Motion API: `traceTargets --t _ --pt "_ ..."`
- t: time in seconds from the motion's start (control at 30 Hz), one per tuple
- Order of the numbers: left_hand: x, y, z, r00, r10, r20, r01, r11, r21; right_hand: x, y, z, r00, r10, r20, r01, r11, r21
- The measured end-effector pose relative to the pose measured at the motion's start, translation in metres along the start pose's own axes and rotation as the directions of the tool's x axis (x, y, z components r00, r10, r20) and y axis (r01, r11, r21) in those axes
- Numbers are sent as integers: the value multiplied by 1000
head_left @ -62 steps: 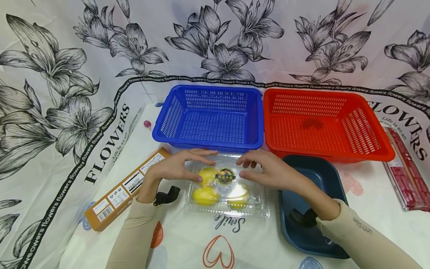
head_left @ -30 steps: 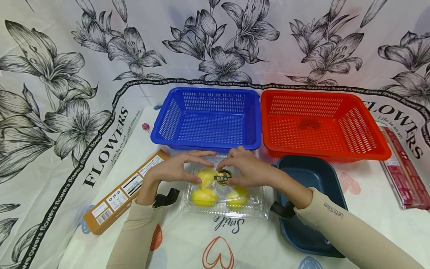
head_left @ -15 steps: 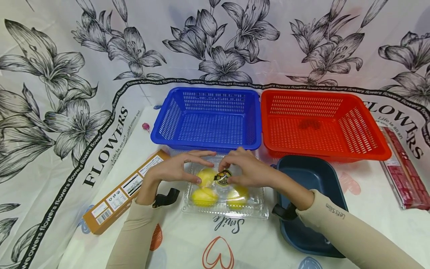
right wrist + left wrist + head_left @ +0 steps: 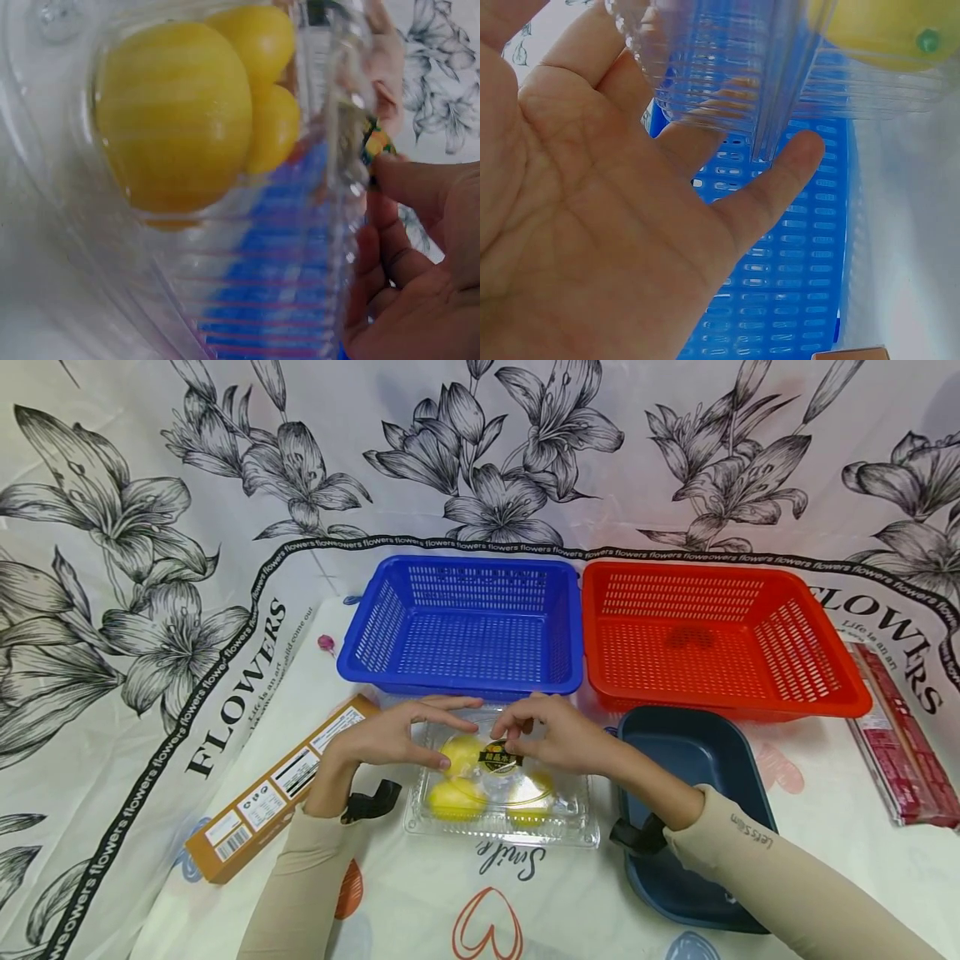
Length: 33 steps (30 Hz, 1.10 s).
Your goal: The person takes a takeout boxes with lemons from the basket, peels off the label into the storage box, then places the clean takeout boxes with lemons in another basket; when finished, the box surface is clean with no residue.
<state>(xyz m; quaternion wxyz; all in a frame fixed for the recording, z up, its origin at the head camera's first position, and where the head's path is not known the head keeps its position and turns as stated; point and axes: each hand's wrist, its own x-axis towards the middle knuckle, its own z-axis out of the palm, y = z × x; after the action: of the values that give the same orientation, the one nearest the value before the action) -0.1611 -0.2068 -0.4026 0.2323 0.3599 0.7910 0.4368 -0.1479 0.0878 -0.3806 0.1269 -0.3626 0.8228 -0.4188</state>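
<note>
A clear plastic box (image 4: 577, 814) with a ridged rim lies on the cloth, with yellow rounded fruits (image 4: 456, 798) inside. A round black and gold label (image 4: 501, 758) sits on its lid. My right hand (image 4: 558, 739) is over the lid, with thumb and forefinger pinching the label's upper edge. In the right wrist view the thumb (image 4: 420, 180) lies on the label (image 4: 375, 142), and the other fingers are curled below. My left hand (image 4: 382, 733) rests at the box's left side, fingers spread. The left wrist view shows its palm (image 4: 592, 195) beside the box's corner.
Behind the box stand a blue basket (image 4: 457, 683) and a red basket (image 4: 727, 706), side by side. A dark blue tub (image 4: 693, 893) is to the right, partly under my right arm. An orange carton (image 4: 281, 789) lies left; a red packet (image 4: 900, 743) lies far right.
My right hand has moved left from the lid's right side to the label. In the last half second its fingers have shifted slightly at the label's edge. The left hand has stayed put.
</note>
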Motion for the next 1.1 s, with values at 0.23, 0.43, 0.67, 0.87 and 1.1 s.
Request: traceTargets --t 0.23,0.43,0.67,0.87,1.1 --pt "0 1 -1 1000 3 -5 -3 1000 6 -6 2 -10 1000 13 6 -14 994 109" --pt "0 0 1 1000 10 -11 -10 1000 8 -20 1 -28 999 46 -20 -42 988 151" --pt "0 1 1 1000 17 -10 -17 1000 4 -52 8 -60 992 107 -69 -94 981 169" --pt "2 1 1 1000 6 -11 -6 1000 7 -92 22 -86 979 175 -106 -159 976 147" --pt "0 1 2 1000 -13 -18 13 1000 20 -136 43 -94 968 238 -77 -228 966 126"
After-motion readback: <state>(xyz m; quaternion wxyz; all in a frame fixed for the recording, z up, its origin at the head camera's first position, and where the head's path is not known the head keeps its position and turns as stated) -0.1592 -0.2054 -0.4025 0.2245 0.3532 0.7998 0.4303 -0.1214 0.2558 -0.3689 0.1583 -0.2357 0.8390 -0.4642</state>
